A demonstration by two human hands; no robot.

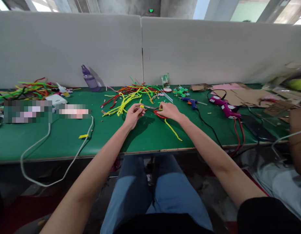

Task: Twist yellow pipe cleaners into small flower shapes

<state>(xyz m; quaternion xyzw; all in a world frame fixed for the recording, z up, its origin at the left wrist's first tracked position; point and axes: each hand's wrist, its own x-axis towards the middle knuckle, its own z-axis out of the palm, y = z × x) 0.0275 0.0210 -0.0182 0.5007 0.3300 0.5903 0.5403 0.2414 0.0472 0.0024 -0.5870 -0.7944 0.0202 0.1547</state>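
My left hand (134,116) pinches a small piece of yellow pipe cleaner (141,106) between thumb and fingers. My right hand (169,111) is closed round the red handles of a pair of scissors (159,114). The metal blades point left and reach the yellow piece at my left fingertips. A longer yellow pipe cleaner (173,129) lies on the green table just below my right hand. Behind my hands spreads a loose heap of yellow pipe cleaners (123,103), with red, orange and green ones (136,88) mixed in farther back.
A purple bottle (90,79) stands at the back left, near another pipe cleaner pile (31,89). A white cable (67,169) loops over the front edge. On the right lie a blue glue gun (192,103), purple devices (229,110), a phone (257,127) and cardboard (248,97).
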